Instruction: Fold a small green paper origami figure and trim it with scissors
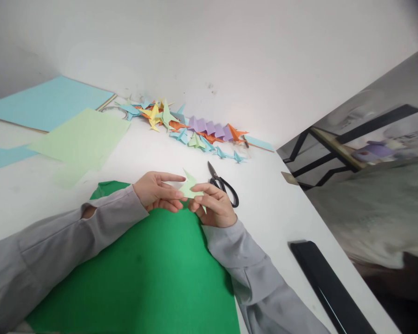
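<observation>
Two hands (218,206), half curled, pinch folded green paper (187,188) near scissors (214,174), well inside the right table edge (320,221).

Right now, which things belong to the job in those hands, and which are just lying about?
Seems part of the job:
pale green folded paper, between left hand and right hand
pale green sheet
folded paper figures
scissors

Seems just lying about:
long black object
purple thing beyond the table

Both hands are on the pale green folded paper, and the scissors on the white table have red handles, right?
Not red: the head view shows the scissors have black handles. The left hand and right hand are on the folded paper.
</observation>
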Tool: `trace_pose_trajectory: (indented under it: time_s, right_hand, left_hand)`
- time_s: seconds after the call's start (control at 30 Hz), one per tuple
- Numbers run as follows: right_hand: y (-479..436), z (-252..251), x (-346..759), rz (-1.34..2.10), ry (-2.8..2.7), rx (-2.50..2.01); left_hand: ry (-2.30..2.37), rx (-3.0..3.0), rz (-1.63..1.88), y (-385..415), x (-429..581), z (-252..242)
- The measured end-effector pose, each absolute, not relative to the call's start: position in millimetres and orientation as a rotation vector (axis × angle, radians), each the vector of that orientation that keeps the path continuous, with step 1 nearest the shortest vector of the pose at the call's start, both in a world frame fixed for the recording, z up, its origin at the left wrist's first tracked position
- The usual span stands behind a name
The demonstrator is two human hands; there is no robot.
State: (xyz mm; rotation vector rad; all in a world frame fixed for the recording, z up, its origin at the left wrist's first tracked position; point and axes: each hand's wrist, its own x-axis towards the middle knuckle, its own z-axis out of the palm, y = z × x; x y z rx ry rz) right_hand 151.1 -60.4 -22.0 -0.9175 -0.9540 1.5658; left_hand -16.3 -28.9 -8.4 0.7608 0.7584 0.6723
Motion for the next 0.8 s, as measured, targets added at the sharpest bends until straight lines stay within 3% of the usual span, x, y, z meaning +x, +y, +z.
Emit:
trace_pose_trajectory:
  time_s: [0.23, 0.8]
  right_hand:
    - [-63, -28, 146, 1.291, -1.167, -0.979]
    - [-63, -16, 150, 1.675, -0.92, -0.864]
  left_hand:
    - [0.81, 0.836, 0.722, -31, -14, -4]
    - [0.676, 0.738, 0.659, -27, -20, -7]
